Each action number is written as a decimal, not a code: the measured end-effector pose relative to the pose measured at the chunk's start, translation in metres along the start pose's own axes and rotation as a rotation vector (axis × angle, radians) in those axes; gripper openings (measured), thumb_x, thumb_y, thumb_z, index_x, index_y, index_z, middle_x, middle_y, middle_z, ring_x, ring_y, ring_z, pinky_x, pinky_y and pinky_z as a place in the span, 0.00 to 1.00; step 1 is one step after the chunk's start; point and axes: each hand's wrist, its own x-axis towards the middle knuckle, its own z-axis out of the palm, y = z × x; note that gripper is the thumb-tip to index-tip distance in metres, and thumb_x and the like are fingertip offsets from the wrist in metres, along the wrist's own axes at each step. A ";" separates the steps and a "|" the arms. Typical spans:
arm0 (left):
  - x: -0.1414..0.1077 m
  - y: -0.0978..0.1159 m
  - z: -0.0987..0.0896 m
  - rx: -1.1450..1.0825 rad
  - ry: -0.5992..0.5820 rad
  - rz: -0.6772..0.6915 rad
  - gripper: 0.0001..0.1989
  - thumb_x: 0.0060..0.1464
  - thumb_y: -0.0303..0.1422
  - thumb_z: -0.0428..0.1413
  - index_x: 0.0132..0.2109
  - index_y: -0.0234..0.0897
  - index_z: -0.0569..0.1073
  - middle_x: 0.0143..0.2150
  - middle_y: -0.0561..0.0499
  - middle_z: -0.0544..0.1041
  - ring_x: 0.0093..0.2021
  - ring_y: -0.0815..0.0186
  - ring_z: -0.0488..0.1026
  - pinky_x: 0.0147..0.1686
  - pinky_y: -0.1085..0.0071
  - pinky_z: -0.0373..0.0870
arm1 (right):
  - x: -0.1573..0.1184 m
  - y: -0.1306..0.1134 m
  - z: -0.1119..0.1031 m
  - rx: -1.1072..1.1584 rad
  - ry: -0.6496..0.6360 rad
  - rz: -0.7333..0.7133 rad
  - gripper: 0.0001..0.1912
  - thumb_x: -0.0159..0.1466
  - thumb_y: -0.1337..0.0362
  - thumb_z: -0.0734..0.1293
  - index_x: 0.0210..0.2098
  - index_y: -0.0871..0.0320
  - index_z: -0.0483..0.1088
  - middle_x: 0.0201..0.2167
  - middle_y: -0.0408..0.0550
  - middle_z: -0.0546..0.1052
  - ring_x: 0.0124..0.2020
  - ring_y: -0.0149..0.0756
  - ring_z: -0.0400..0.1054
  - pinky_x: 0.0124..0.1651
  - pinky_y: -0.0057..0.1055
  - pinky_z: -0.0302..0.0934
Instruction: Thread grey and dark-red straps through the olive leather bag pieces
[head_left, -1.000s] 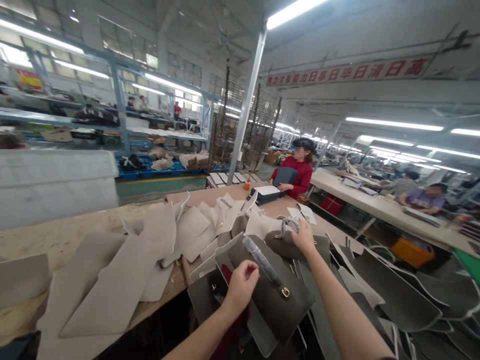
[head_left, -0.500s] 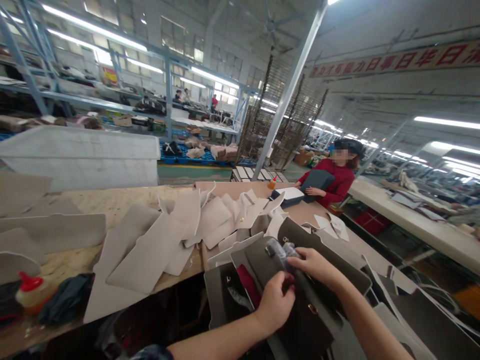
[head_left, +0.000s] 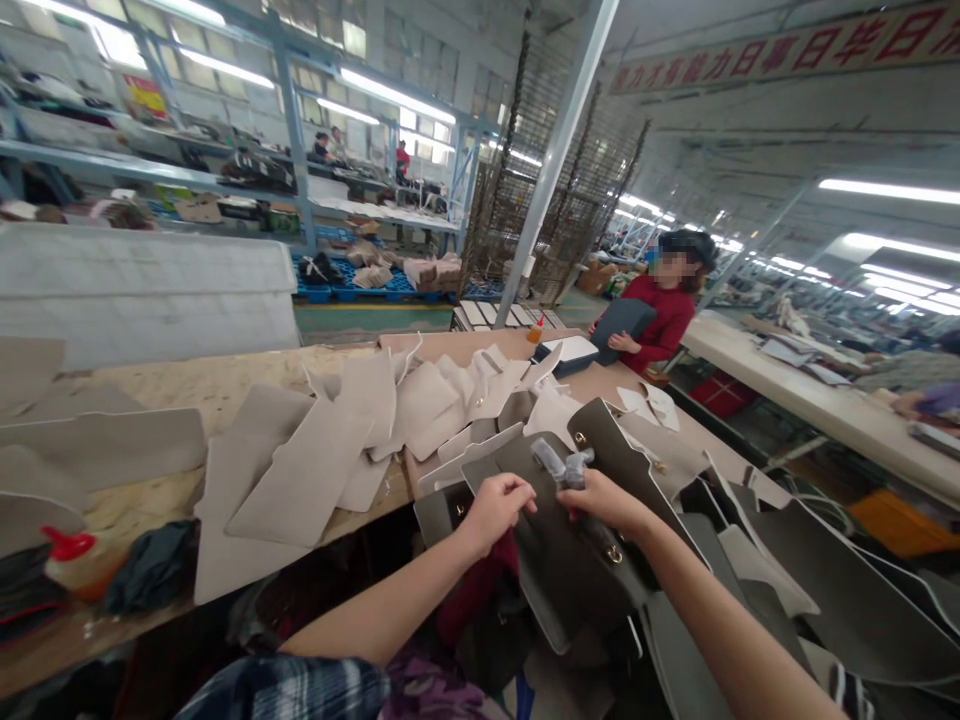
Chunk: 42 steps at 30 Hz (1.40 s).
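A dark olive-grey bag panel (head_left: 555,580) with gold metal fittings lies tilted in front of me. Its handle (head_left: 550,460) is wrapped in clear plastic, and my right hand (head_left: 604,497) is closed around its right part. My left hand (head_left: 496,512) is over the panel's left side, thumb and fingers pinched together; what they hold, if anything, is hidden. Another dark panel (head_left: 611,450) with a gold fitting stands just beyond my right hand. Something dark red (head_left: 469,600) shows below my left forearm.
Beige panels (head_left: 300,480) are heaped across the wooden table (head_left: 225,385). A red-capped bottle (head_left: 82,565) stands by a dark cloth at left. More dark panels (head_left: 840,570) lie at right. Across the table a person in red (head_left: 664,320) holds a dark box-like piece.
My left hand has moved up and left, away from my right hand. The panel's lower end has swung left. My right hand now grips the wrapped handle lower down. The view has shifted slightly.
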 end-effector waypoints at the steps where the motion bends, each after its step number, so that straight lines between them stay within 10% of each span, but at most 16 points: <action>1: 0.000 0.000 -0.004 -0.026 0.030 -0.033 0.10 0.46 0.37 0.50 0.27 0.34 0.68 0.21 0.52 0.71 0.14 0.75 0.55 0.15 0.75 0.49 | -0.002 -0.001 0.003 0.002 -0.011 0.007 0.04 0.52 0.65 0.60 0.25 0.60 0.63 0.19 0.39 0.66 0.21 0.28 0.62 0.26 0.25 0.59; 11: -0.022 -0.017 -0.014 -0.030 0.165 -0.140 0.18 0.49 0.48 0.44 0.24 0.37 0.59 0.17 0.59 0.59 0.15 0.76 0.54 0.17 0.77 0.49 | 0.003 -0.017 0.050 -0.344 0.013 0.151 0.07 0.51 0.65 0.62 0.29 0.60 0.68 0.24 0.47 0.74 0.25 0.37 0.69 0.28 0.29 0.59; 19: -0.045 -0.063 -0.058 0.274 -0.035 -0.323 0.19 0.35 0.46 0.61 0.14 0.36 0.65 0.08 0.55 0.62 0.20 0.62 0.67 0.32 0.66 0.63 | 0.004 -0.029 0.058 -0.580 0.045 0.226 0.12 0.55 0.65 0.59 0.33 0.62 0.71 0.36 0.59 0.76 0.39 0.46 0.70 0.38 0.33 0.60; 25: -0.055 -0.092 -0.045 0.128 -0.133 -0.360 0.21 0.37 0.44 0.61 0.36 0.33 0.75 0.33 0.47 0.78 0.36 0.60 0.74 0.38 0.68 0.68 | 0.000 -0.029 0.057 -0.569 0.025 0.218 0.10 0.54 0.67 0.58 0.27 0.60 0.71 0.30 0.54 0.77 0.36 0.42 0.71 0.35 0.30 0.59; 30: -0.065 -0.103 -0.038 0.078 -0.099 -0.328 0.18 0.36 0.41 0.61 0.32 0.29 0.76 0.29 0.44 0.78 0.32 0.59 0.75 0.35 0.65 0.70 | -0.001 -0.021 0.057 -0.484 0.062 0.204 0.09 0.53 0.67 0.59 0.21 0.59 0.68 0.24 0.51 0.76 0.30 0.41 0.70 0.33 0.31 0.58; 36: -0.055 -0.053 -0.051 0.165 0.226 0.021 0.11 0.48 0.37 0.53 0.36 0.36 0.76 0.39 0.47 0.77 0.42 0.59 0.71 0.49 0.62 0.63 | 0.002 -0.010 0.048 -0.196 0.111 0.174 0.09 0.53 0.65 0.60 0.18 0.59 0.65 0.15 0.45 0.71 0.18 0.31 0.65 0.25 0.26 0.56; 42: -0.008 0.011 -0.005 0.055 0.143 0.271 0.17 0.49 0.31 0.53 0.48 0.40 0.70 0.39 0.50 0.77 0.40 0.64 0.73 0.47 0.67 0.65 | -0.012 -0.019 0.013 0.063 0.307 0.019 0.12 0.55 0.60 0.58 0.27 0.61 0.68 0.19 0.44 0.71 0.24 0.32 0.66 0.30 0.26 0.59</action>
